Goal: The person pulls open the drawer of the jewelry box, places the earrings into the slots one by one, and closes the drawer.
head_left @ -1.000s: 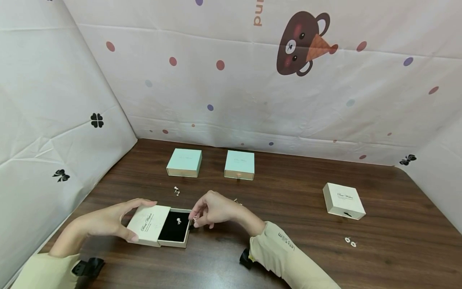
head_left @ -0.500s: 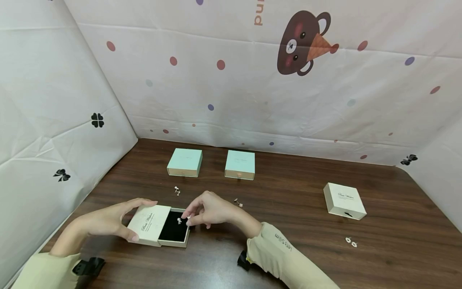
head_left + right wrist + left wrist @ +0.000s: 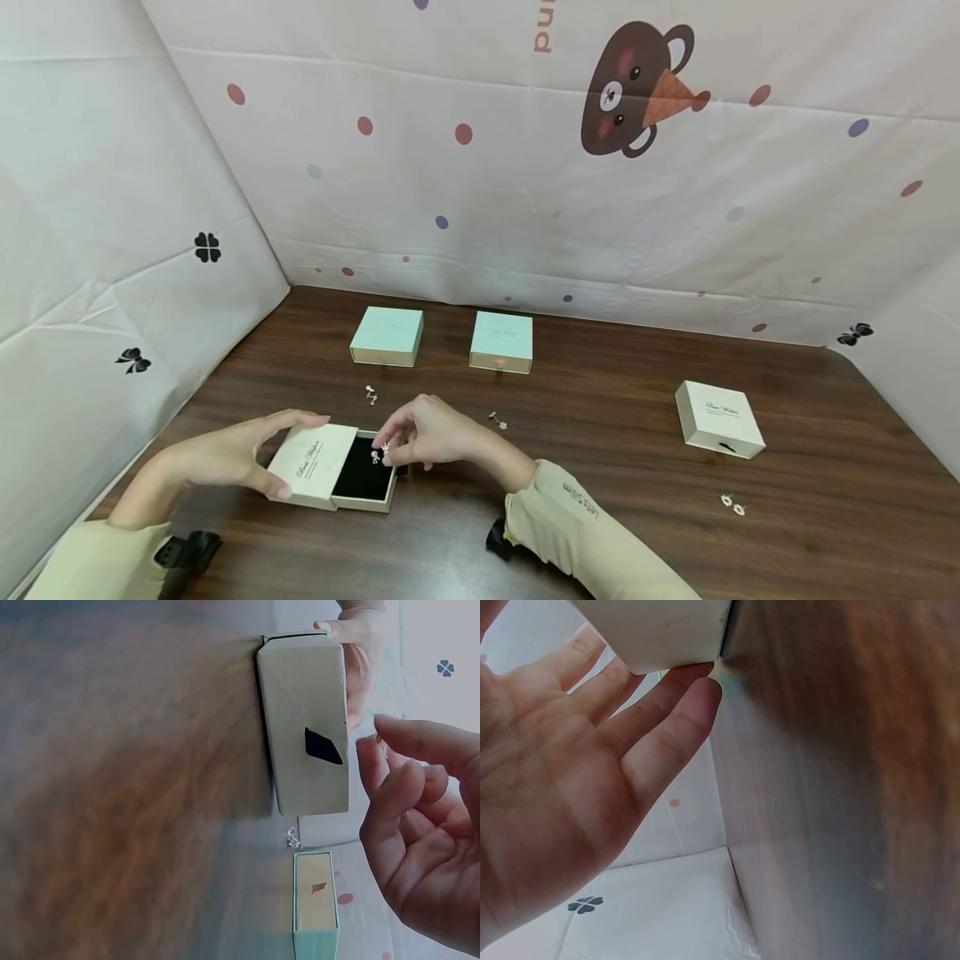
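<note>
A cream slide-out jewelry box (image 3: 311, 465) lies on the table at left, its drawer (image 3: 382, 500) partly pulled out to the right. My left hand (image 3: 217, 454) grips the sleeve of this box, thumb on the near edge and fingers on the far one. On the black pad (image 3: 356, 479) in the drawer rests a small silvery earring (image 3: 375, 457). Over the drawer's far right part, my right hand (image 3: 438, 429) pinches another earring (image 3: 386, 448) between thumb and fingertip. The right wrist view shows the drawer front with a black pull tab (image 3: 322, 746); the pinched earring is mostly hidden there.
Two mint boxes (image 3: 387, 336) (image 3: 502, 341) stand at the back. Loose earrings lie before them, one pair (image 3: 371, 395) at left and one (image 3: 498, 422) beyond my right wrist. A closed cream box (image 3: 720, 418) and white earrings (image 3: 732, 505) are at right.
My right hand has moved left with the pinched earring, from the drawer's right edge to over the black pad. The left hand and box stay in place.
</note>
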Action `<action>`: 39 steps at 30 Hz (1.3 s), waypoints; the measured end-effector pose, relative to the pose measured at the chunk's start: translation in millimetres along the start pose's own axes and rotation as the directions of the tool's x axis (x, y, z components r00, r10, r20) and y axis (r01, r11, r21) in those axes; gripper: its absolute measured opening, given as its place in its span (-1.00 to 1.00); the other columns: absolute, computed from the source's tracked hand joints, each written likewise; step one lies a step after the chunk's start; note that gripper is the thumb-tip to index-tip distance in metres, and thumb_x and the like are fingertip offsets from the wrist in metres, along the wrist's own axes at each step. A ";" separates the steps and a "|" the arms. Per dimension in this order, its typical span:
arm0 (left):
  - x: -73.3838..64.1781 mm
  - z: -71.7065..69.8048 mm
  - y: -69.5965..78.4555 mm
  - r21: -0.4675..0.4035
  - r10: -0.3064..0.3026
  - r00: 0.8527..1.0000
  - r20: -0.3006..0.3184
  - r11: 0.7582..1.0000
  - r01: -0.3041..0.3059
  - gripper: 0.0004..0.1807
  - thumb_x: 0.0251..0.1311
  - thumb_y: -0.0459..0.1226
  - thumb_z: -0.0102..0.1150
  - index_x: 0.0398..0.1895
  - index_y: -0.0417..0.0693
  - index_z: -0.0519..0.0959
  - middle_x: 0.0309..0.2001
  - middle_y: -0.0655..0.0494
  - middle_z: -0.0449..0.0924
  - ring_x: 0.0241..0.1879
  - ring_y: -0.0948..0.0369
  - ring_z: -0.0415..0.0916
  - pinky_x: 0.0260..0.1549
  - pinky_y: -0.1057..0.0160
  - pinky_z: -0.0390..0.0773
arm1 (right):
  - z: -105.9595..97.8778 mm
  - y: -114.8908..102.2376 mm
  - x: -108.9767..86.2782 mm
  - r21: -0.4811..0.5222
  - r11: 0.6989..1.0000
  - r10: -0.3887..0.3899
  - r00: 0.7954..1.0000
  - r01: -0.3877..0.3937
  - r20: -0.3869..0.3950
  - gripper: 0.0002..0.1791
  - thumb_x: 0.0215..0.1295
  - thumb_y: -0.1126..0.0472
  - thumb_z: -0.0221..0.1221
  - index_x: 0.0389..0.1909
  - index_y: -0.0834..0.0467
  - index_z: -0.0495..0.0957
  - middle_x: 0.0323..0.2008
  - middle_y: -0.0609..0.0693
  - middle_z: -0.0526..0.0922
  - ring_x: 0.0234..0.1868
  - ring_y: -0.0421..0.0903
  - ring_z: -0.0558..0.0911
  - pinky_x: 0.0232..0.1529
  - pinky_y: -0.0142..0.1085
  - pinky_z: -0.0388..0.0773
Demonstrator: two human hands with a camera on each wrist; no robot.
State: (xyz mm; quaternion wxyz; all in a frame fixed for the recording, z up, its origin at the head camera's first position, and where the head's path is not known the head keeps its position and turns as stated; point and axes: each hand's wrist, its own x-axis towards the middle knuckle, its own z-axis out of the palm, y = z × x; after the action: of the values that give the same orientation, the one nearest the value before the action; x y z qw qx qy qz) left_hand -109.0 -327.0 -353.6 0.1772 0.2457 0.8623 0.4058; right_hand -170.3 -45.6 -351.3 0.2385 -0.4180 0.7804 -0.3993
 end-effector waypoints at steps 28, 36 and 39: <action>-0.7 -1.1 0.5 -0.021 0.021 1.000 0.011 1.000 -0.021 -0.15 -0.17 -0.24 0.41 0.27 -0.10 0.23 0.23 -0.20 0.21 0.07 0.54 0.17 -0.08 0.37 0.36 | 15.7 -7.9 10.1 -0.267 0.959 -0.087 0.994 0.101 0.064 -0.86 0.02 0.27 0.31 -0.34 0.13 0.71 -0.52 -0.16 0.68 -0.71 -0.48 0.38 -0.54 -0.61 0.38; -0.3 -1.1 0.2 -0.017 0.023 1.000 0.014 1.000 -0.023 -0.14 -0.17 -0.24 0.41 0.27 -0.12 0.22 0.22 -0.21 0.21 0.06 0.54 0.18 -0.10 0.37 0.36 | 17.3 -9.1 11.1 -0.345 0.928 -0.123 0.989 0.145 0.084 -0.87 0.00 0.25 0.33 -0.36 0.10 0.72 -0.46 -0.19 0.69 -0.52 -0.48 0.46 -0.44 -0.67 0.33; -0.3 -1.0 -0.7 -0.024 0.025 1.000 0.017 0.999 -0.025 -0.14 -0.17 -0.25 0.41 0.27 -0.13 0.21 0.22 -0.22 0.20 0.06 0.54 0.19 -0.11 0.36 0.37 | 17.5 -9.7 11.3 -0.384 0.907 -0.150 0.985 0.171 0.085 -0.87 -0.01 0.24 0.33 -0.37 0.09 0.72 -0.45 -0.20 0.67 -0.48 -0.46 0.47 -0.42 -0.69 0.30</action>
State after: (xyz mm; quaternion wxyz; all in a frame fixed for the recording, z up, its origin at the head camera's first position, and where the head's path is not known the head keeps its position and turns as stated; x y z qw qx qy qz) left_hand -109.5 -328.2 -353.5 0.1826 0.2579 0.8526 0.4162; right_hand -159.5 -65.7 -353.8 0.1377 -0.5303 0.8005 -0.2430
